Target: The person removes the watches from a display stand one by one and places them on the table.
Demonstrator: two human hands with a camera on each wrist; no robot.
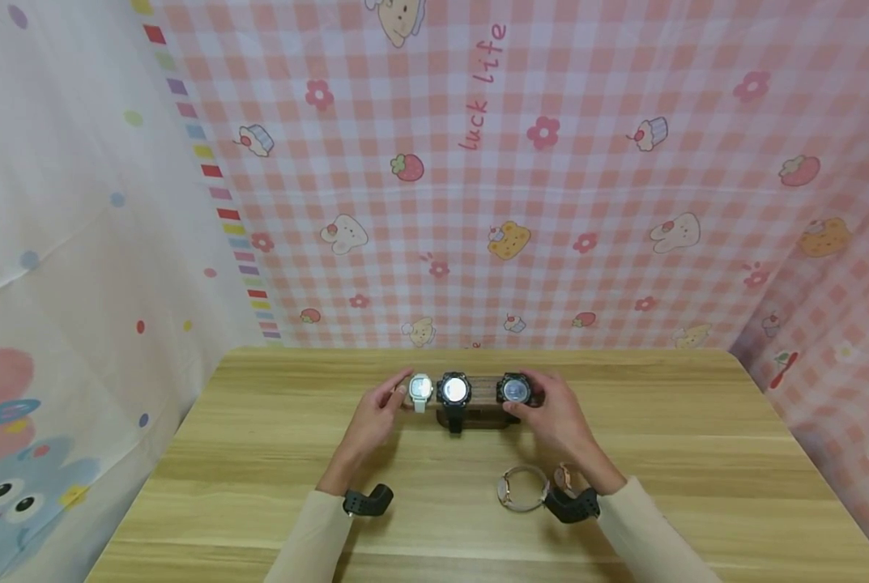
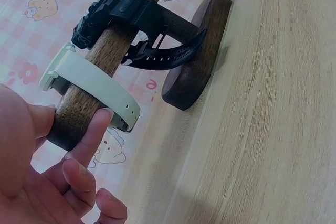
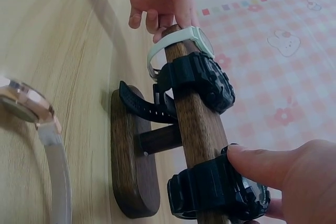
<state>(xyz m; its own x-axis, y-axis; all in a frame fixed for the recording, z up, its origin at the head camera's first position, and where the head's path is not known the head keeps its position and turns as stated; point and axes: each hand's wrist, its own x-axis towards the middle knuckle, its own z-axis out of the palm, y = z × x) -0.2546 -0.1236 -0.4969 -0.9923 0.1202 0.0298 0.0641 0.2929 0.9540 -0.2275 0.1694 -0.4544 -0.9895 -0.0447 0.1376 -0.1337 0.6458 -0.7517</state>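
Observation:
A dark wooden watch stand has a horizontal bar on a short post and an oval base. My left hand pinches the bar's left end between thumb and index finger, its other fingers loosely bent. Close beside those fingers, a pale green-white watch loops round the bar. A black watch sits near the middle, its strap end hanging loose. Toward the right end, my right hand holds another black watch, thumb on its case edge; the other fingers are mostly hidden behind it.
On the wooden table, near my right wrist, lie a watch with a round pale band and a rose-gold watch. A pink checked cloth hangs behind the table. Each wrist wears a black band.

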